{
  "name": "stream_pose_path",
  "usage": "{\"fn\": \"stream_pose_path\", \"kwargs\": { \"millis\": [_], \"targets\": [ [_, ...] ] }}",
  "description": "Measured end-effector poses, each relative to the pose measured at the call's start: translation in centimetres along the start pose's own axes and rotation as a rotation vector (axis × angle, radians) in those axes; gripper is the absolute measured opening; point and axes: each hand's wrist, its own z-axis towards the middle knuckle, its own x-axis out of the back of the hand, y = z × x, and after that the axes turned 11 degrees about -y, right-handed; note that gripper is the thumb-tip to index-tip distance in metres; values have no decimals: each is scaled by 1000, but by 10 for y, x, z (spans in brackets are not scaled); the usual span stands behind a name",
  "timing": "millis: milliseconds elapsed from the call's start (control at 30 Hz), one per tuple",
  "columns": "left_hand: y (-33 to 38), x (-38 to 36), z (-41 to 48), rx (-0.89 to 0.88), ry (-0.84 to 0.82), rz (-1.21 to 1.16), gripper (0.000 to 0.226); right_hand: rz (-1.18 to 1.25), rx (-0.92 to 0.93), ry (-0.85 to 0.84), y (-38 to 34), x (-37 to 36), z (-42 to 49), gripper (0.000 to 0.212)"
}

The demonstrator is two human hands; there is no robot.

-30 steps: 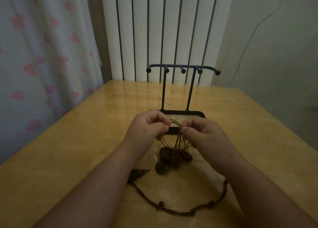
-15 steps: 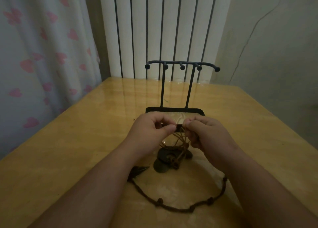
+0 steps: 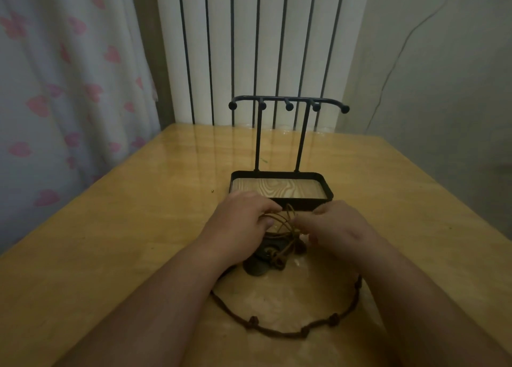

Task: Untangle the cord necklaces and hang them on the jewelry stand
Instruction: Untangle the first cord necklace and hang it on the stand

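A tangle of thin tan cord (image 3: 285,222) rises from dark pendants (image 3: 263,258) on the wooden table (image 3: 138,242). My left hand (image 3: 241,222) pinches loops of the cord on its left side. My right hand (image 3: 335,225) pinches the cord on the right, fingers curled. A dark brown knotted cord necklace (image 3: 291,332) lies in a wide arc on the table between my forearms. The black jewelry stand (image 3: 288,105), with a bar of ball-tipped hooks and a wood-bottomed tray (image 3: 279,189), stands just behind my hands, with nothing on its hooks.
A white radiator (image 3: 263,48) stands behind the table's far edge. A curtain with pink hearts (image 3: 69,89) hangs at the left, and a grey wall (image 3: 443,76) is at the right. A tiny speck (image 3: 212,191) lies left of the tray.
My hands have dropped lower toward the table and moved slightly apart, spreading the tan cord loops. The stand's tray is now fully in sight.
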Motion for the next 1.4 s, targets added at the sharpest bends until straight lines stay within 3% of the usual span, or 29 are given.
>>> {"fn": "stream_pose_path", "kwargs": {
  "millis": [133,367,500,600,933,1200,1333,1400],
  "targets": [
    [0,-1,0,22,-1,-48,34,-130,-15,-112,-1,-6,-2,18],
    [0,6,-2,-34,-55,-204,43,47,200,-106,-1,-2,-8,7],
    [0,11,-3,-66,-28,-215,20,232,222,-128,-2,1,-11,15],
    [4,11,-5,-49,-24,-294,17,320,235,-115,-3,3,-13,24],
    [0,17,-5,-158,196,-623,22,543,362,-257,-5,8,-18,7],
    [1,18,-8,-165,212,-599,21,504,394,-165,-5,4,-16,7],
    [2,19,-8,-190,347,-430,40,461,419,-62,-5,1,-15,5],
    [3,20,-10,-243,394,-425,30,442,436,2,-6,-1,-15,5]
  ]
}}
